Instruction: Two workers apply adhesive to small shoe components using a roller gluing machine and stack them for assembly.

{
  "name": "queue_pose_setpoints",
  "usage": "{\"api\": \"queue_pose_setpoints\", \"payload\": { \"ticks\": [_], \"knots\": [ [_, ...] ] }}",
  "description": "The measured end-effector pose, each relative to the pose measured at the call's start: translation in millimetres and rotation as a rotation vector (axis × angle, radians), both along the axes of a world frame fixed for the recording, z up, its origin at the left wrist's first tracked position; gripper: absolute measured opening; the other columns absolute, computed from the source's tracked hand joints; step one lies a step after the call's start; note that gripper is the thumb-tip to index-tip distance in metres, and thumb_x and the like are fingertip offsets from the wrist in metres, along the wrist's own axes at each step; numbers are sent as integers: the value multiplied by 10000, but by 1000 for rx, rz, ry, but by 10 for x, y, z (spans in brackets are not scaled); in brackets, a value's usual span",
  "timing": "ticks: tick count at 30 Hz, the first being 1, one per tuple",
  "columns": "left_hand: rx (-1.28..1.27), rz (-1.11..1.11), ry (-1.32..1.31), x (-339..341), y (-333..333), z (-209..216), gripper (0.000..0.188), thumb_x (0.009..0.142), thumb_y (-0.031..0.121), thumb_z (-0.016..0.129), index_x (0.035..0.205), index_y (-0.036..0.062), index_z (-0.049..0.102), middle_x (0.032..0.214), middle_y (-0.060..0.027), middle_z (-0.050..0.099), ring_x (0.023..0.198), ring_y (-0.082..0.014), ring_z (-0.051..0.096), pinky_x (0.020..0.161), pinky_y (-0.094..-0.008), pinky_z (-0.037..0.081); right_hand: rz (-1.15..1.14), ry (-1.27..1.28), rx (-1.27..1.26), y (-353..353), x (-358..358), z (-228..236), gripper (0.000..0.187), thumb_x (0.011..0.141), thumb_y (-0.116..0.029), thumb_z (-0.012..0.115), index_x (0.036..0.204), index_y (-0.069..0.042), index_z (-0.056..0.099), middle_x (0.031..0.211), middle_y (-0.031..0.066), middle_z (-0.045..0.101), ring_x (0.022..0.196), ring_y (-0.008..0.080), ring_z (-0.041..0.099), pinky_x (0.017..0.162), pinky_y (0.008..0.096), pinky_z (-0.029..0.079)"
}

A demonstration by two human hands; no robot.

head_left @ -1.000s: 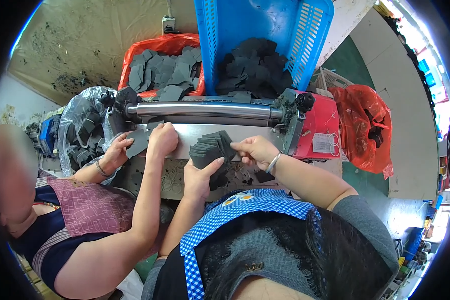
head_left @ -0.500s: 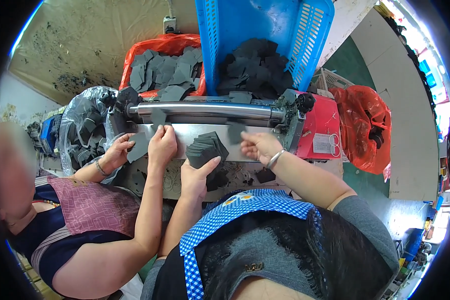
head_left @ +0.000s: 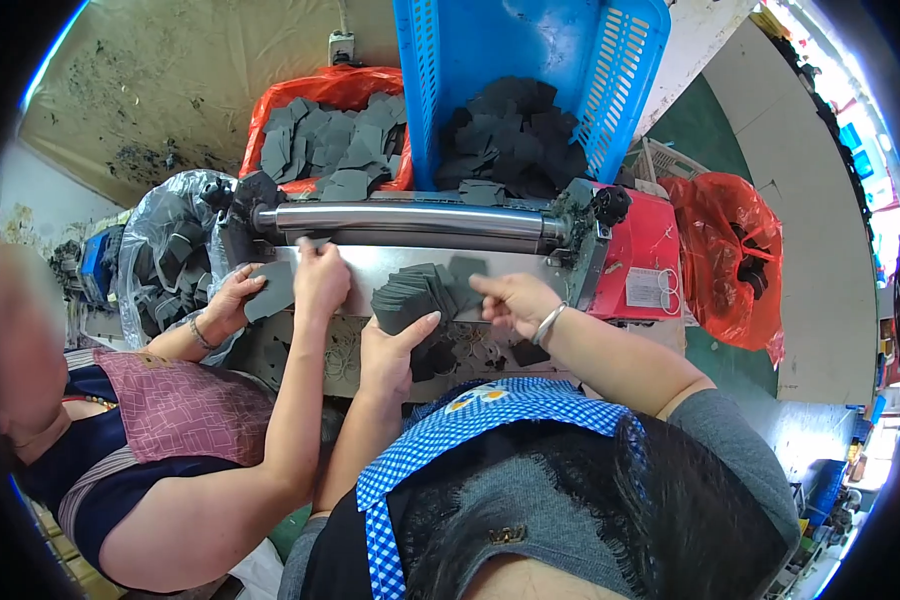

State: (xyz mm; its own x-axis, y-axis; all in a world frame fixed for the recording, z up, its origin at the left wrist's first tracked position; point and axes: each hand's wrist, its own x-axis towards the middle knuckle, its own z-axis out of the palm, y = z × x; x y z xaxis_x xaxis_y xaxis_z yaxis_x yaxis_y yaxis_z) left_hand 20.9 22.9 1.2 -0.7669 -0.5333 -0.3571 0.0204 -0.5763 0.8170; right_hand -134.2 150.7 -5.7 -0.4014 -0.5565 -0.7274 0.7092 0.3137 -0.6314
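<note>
A fanned stack of dark grey flat pieces rests in my left hand, thumb pressed along its near side, over the machine's metal plate. Between the fingertips of my right hand is the edge of a single dark grey piece, just right of the stack and close to it. My right wrist wears a bangle. Beyond both hands runs the machine's shiny steel roller. To my left, a co-worker's hands are at the same plate, one with a grey piece.
A blue basket of dark pieces stands behind the roller, beside a red-lined container of grey pieces. A clear bag of pieces sits left. At right are a red machine panel and a red bag. Scraps lie below the plate.
My right hand and its piece have shifted slightly left and down toward the stack. My left hand stays nearly still. The co-worker's piece by the roller is now mostly out of sight.
</note>
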Motion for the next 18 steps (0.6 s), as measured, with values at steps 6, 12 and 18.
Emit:
{"api": "queue_pose_setpoints", "payload": {
  "ticks": [6, 12, 18],
  "knots": [
    [-32, -35, -1, -4, -1, 47, 351, 685, -26, 701, 1008, -26, 563, 957, -79, 616, 833, -149, 593, 771, -276, 473, 202, 124, -121, -73, 148, 159, 186, 817, -210, 639, 814, -44, 555, 699, 30, 593, 589, 97, 595, 443, 186, 433],
    [-35, -2, -16, -12, 1, 35, 343, 693, -19, 698, 1009, -28, 564, 950, -85, 618, 816, -152, 599, 757, -283, 481, 133, 24, -76, 58, -48, -21, 184, 842, -209, 605, 816, -33, 557, 691, 32, 594, 535, 86, 561, 468, 191, 427],
    [57, -13, 7, -6, -52, 40, 348, 692, -15, 698, 1011, -30, 560, 944, -91, 615, 819, -175, 604, 727, -300, 495, 107, 136, -164, -57, 161, 204, 224, 815, -189, 637, 931, -4, 585, 777, 42, 596, 650, 112, 573, 536, 188, 422]
  ]
}}
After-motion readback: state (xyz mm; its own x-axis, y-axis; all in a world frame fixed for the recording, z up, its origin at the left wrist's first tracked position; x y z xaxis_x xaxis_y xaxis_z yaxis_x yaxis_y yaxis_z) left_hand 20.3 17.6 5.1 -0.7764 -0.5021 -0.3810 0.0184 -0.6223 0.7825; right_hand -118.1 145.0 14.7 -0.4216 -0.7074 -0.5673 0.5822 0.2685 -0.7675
